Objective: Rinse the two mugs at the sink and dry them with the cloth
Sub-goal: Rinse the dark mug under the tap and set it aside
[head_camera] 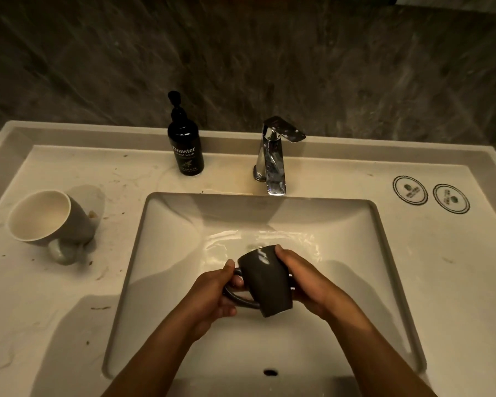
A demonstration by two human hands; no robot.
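We see a pale rectangular stone basin (166,233) set in a speckled cream counter (43,305). Over the basin our left hand (212,293) grips the handle of a dark grey ceramic mug (265,285), tipped mouth away, while our right hand (304,282) clasps its side. A second grey mug with white inside (48,217) stands left on the counter. A chrome tap (272,156) and a black pump soap bottle (185,141) stand behind.

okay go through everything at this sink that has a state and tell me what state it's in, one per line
dark mug: held over the basin, tipped away, mouth hidden
left hand: grips the dark mug's handle
right hand: wraps the mug's body
grey mug: on its side on the counter, looks empty
faucet: no stream visible
sink: basin wet
soap bottle: upright
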